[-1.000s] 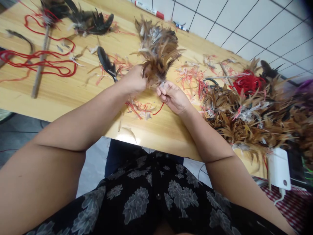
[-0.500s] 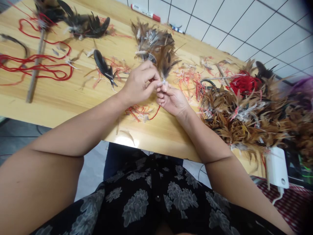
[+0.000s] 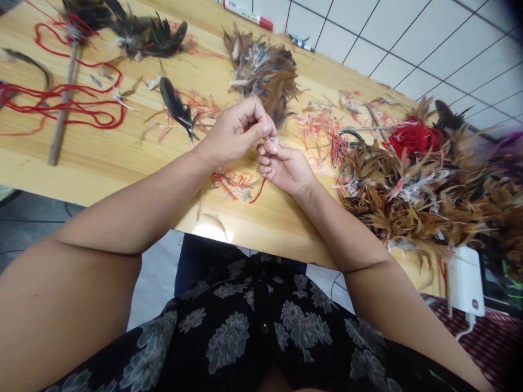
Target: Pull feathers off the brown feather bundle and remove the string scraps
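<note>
At the bottom centre of the frame, a black shirt with grey flowers (image 3: 226, 340) is facing the near edge of the wooden table (image 3: 269, 223). Lower right, a white box (image 3: 466, 283) is standing with a cable plugged into it. At centre, the right hand (image 3: 288, 169) is pinching the pale base of a small brown feather tuft (image 3: 280, 111), its tips pointing up the frame; a red thread end (image 3: 259, 189) is hanging just below. The left hand (image 3: 232, 133) is meeting it, thumb and forefinger pressing together; cannot tell what lies between them. Right side: a brown feather pile (image 3: 408, 201) is spreading near a red string bundle (image 3: 412, 138). Left side: a stick (image 3: 64, 117) is lying among loops of red cord (image 3: 110, 126). Beyond the hands, a larger feather bundle (image 3: 261, 62) is resting; farther, a red-capped marker (image 3: 247, 14) is lying by the tiled wall (image 3: 388, 32).
</note>
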The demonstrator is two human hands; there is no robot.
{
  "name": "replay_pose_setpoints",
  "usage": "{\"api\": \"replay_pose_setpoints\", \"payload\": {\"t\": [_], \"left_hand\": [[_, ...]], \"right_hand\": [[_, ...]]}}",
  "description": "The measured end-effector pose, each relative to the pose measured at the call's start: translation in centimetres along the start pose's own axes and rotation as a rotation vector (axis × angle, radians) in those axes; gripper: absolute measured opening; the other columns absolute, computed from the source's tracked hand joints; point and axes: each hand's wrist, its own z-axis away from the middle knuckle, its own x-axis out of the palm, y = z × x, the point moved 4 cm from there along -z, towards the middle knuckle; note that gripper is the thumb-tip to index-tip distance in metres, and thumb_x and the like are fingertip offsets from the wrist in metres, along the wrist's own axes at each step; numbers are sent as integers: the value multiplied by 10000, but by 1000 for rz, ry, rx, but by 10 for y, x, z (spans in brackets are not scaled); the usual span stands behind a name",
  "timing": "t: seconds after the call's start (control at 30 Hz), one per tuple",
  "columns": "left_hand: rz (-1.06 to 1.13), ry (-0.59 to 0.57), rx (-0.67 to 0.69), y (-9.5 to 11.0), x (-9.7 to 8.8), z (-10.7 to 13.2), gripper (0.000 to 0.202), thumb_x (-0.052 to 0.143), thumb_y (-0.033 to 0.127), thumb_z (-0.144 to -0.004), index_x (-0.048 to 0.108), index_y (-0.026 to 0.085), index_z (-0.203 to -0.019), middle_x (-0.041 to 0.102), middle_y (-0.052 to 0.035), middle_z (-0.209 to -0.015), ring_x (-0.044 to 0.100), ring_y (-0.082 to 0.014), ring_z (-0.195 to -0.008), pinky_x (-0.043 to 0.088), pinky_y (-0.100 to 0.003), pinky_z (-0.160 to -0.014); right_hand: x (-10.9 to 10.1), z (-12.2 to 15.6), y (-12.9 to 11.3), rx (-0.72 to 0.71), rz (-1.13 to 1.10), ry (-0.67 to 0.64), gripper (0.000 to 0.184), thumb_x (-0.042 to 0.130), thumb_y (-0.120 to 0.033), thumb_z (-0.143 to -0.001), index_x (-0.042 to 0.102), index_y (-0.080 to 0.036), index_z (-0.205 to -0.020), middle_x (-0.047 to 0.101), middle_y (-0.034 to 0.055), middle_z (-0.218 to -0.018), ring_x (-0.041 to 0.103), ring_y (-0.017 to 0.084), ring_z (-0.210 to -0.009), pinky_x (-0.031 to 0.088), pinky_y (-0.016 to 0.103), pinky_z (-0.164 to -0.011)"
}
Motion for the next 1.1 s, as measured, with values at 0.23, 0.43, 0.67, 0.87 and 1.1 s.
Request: {"api": "replay_pose_setpoints", "payload": {"t": [0.23, 0.43, 0.67, 0.87, 1.1], "left_hand": [[174, -31, -96, -21, 0, -6, 506, 916, 715, -1011, 654, 284, -974, 766, 33, -797, 698, -151, -695, 568, -354, -667], [190, -80, -80, 0, 0, -6, 528, 961, 704, -965, 741, 226, -933, 781, -12, -791, 746, -177, -682, 624, -343, -659], [158, -124, -117, 7, -2, -2, 240, 962, 398, -971, 810, 224, -1033, 840, -45, -896, 833, -231, -811, 706, -381, -773], [101, -137, 25, 3, -3, -4, 186, 911, 412, -1014, 821, 271, -1096, 823, -32, -924, 809, -236, -821, 696, -441, -793], [96, -177, -20, 8, -4, -4, 134, 904, 361, -978, 819, 283, -1047, 803, -35, -890, 771, -237, -747, 683, -464, -764]], "right_hand": [[1, -1, 2, 8, 52, -33, 423, 478, -305, -1228, 441, -227, -815, 481, -40, -796, 410, 82, -634, 397, 158, -572], [0, -1, 2, -1, 108, -53, 415, 431, -189, -1222, 493, -212, -812, 490, -43, -780, 416, 78, -619, 415, 157, -574], [-1, -1, 0, 11, 78, -33, 414, 426, -161, -1217, 458, -218, -809, 486, -54, -753, 421, 72, -605, 416, 146, -569], [-3, -1, 0, 0, 80, -64, 378, 589, -306, -1204, 499, -229, -844, 538, -57, -789, 467, 66, -623, 455, 143, -573], [-10, -5, 1, 13, 140, -133, 428, 732, -358, -1146, 493, -221, -819, 517, -72, -769, 479, 54, -615, 459, 150, -580]]}}
